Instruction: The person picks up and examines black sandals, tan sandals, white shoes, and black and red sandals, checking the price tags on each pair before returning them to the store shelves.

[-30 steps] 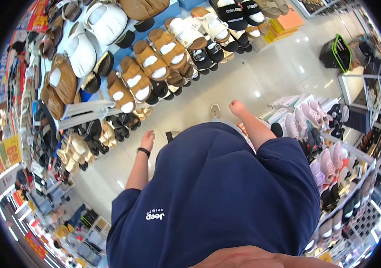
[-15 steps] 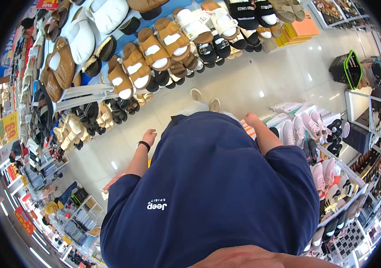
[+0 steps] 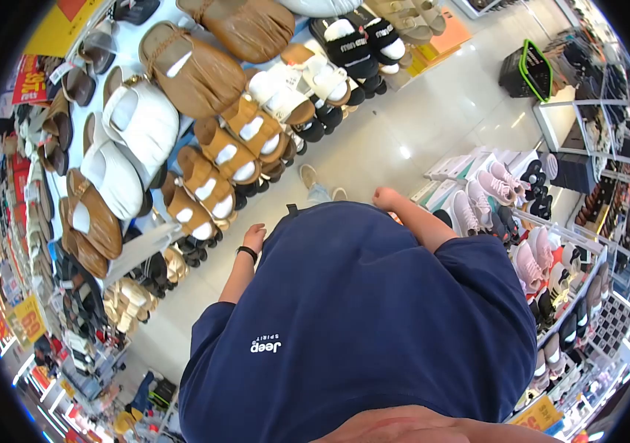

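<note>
My left hand (image 3: 254,237), with a black band on its wrist, hangs beside my navy shirt (image 3: 374,310). Its fingers are loosely bent and nothing shows in them. On the other side, my right hand (image 3: 387,198) is curled closed in front of my body, with no object visible in it. Neither hand touches the shoes. Nearest to the left hand are brown slide sandals (image 3: 210,184) on the display rack. Pale pink sneakers (image 3: 494,184) stand on the right, beyond my right forearm.
White clogs (image 3: 141,122) and brown clogs (image 3: 93,221) sit on the upper-left display. A black basket with a green rim (image 3: 528,71) stands on the floor at the upper right. My shoe (image 3: 308,176) is on the glossy tiled floor (image 3: 403,133). More shoe shelves (image 3: 599,262) line the right.
The view has turned and moved forward, so the clogs and sandals look closer and lower. The basket has shifted left in view. Both hands stay beside my body, with nothing picked up.
</note>
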`<action>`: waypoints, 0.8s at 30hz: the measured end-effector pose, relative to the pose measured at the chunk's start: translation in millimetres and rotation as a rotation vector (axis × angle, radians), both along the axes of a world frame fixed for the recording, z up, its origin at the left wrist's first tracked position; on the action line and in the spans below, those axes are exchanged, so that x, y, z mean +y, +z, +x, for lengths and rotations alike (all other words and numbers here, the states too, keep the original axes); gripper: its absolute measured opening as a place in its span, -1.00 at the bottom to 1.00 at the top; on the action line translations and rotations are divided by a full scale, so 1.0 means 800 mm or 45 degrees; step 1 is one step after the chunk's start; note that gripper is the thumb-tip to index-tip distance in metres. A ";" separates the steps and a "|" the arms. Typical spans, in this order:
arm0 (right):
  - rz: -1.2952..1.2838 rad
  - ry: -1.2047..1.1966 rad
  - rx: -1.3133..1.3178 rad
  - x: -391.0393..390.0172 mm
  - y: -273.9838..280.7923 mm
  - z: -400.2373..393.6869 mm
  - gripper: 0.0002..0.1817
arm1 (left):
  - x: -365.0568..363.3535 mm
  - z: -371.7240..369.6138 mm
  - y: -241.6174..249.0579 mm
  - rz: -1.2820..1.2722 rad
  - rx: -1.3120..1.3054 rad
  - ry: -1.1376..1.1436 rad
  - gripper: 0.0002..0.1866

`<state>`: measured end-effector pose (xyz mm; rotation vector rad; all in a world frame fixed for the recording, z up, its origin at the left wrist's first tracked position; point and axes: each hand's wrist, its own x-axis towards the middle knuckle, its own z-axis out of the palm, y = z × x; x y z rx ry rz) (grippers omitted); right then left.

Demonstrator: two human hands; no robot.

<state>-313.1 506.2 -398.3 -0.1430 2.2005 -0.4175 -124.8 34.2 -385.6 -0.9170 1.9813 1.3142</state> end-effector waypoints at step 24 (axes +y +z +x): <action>-0.025 -0.184 0.177 0.036 0.041 -0.167 -0.67 | -0.035 -0.034 -0.097 -0.469 0.215 -0.769 -0.65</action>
